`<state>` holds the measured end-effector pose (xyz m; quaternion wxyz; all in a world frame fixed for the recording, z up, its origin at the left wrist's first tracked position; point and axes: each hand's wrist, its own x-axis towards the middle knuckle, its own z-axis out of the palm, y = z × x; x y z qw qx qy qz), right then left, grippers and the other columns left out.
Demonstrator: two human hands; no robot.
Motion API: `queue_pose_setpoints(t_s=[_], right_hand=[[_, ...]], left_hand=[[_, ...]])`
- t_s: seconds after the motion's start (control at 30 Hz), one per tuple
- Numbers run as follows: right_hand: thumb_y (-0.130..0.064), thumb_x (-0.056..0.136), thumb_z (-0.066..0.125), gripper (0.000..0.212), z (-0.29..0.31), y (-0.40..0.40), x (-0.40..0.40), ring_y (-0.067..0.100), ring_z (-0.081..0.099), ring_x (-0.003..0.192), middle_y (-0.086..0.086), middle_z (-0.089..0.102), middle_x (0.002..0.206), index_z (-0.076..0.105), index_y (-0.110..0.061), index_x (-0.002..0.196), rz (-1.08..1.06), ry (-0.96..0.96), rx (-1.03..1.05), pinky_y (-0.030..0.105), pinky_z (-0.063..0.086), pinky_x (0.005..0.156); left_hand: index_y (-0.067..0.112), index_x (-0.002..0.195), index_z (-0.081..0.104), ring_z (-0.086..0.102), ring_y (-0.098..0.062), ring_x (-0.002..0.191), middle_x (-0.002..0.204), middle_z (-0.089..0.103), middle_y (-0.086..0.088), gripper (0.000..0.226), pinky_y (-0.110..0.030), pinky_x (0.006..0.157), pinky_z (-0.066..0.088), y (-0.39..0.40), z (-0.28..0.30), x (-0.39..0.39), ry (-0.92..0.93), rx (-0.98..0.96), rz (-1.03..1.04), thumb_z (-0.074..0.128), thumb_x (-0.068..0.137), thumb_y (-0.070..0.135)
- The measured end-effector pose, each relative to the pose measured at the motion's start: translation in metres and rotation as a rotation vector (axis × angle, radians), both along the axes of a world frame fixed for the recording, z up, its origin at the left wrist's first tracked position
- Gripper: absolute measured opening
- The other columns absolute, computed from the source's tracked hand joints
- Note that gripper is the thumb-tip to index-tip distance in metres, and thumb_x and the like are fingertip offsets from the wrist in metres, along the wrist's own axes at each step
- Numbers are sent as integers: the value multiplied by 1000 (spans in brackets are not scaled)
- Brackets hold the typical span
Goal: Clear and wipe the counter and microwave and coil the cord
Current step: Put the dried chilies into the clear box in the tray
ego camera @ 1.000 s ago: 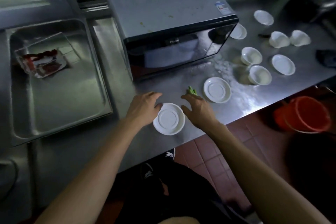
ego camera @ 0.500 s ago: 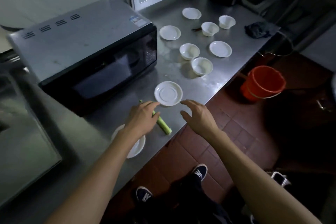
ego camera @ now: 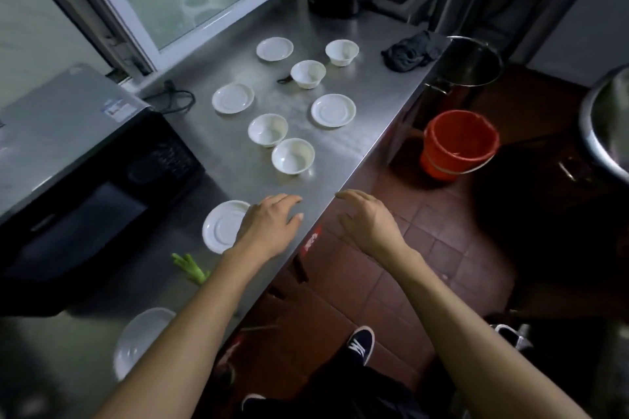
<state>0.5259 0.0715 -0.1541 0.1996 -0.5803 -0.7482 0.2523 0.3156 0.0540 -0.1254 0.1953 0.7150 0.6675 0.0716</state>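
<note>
Both hands empty with fingers loosely spread, left hand [ego camera: 272, 224] over the counter [ego camera: 360, 143] edge touching the near saucer [ego camera: 221, 226], right hand [ego camera: 369, 219] off the edge, remaining bowls and saucers ahead, nearest bowl [ego camera: 292, 156] closer to the left.

A steel counter [ego camera: 367, 54] runs from the lower left of the frame to the upper middle, with a microwave [ego camera: 68, 153] at the left, its cord [ego camera: 177, 99] just behind it, and white saucers and bowls scattered over the middle. The left hand [ego camera: 269, 228] hovers flat, fingers relaxed, over the counter edge, partly covering a saucer [ego camera: 221, 228], with a green stalk [ego camera: 190, 267] just below it and a plate [ego camera: 139, 340] at the lower left. The right hand [ego camera: 369, 219], fingers loose, hangs over the red tile floor [ego camera: 439, 258], with a red bucket [ego camera: 457, 143] at the right and a dark rag [ego camera: 410, 51] on the counter's upper right corner.
</note>
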Motion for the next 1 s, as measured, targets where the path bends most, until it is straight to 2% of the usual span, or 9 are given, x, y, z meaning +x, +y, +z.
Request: queue_pose_setpoints(t_s=[0.2, 0.43, 0.63, 0.8, 0.9, 1.0], right_hand=[[-17, 85, 67, 34, -3, 25, 50, 29, 64, 109, 1, 67, 124, 66, -18, 120, -10, 31, 17, 47, 55, 86], [-22, 89, 63, 38, -2, 59, 88, 27, 60, 115, 0, 64, 129, 63, -19, 126, -92, 28, -4, 40, 51, 92], [-21, 89, 65, 36, -5, 98, 101, 30, 60, 112, 1, 64, 130, 65, -18, 126, -106, -2, -17, 38, 48, 91], [-12, 86, 67, 30, -3, 146, 94, 31, 63, 106, 4, 69, 120, 69, -15, 116, -48, -33, 37, 42, 53, 85], [-19, 88, 63, 39, -3, 185, 85, 26, 61, 114, 1, 65, 129, 64, -17, 127, -35, -87, -7, 39, 51, 92], [-27, 91, 61, 39, -1, 221, 71, 23, 62, 109, -2, 64, 128, 62, -22, 130, -14, -101, -43, 37, 51, 90]], left_hand=[[22, 136, 56, 51, -22, 125, 137, 58, 1, 39, -36, 102, 41, 33, -1, 52, 8, 14, -24, 53, 99, 33], [22, 136, 56, 49, -21, 127, 138, 56, 2, 39, -32, 102, 38, 73, -5, 93, -33, 2, -49, 53, 99, 33], [20, 134, 58, 53, -24, 123, 134, 60, 1, 38, -36, 103, 41, 114, -21, 94, -78, -5, -34, 55, 98, 32], [20, 133, 58, 54, -25, 123, 134, 61, 0, 38, -39, 103, 43, 166, -35, 85, -127, 4, 2, 55, 97, 32], [21, 134, 58, 55, -24, 121, 134, 61, 1, 39, -39, 100, 45, 202, -37, 73, -153, 20, 37, 55, 97, 34], [22, 133, 58, 57, -25, 118, 132, 62, 2, 39, -40, 99, 46, 231, -38, 56, -169, 44, 64, 55, 97, 35]])
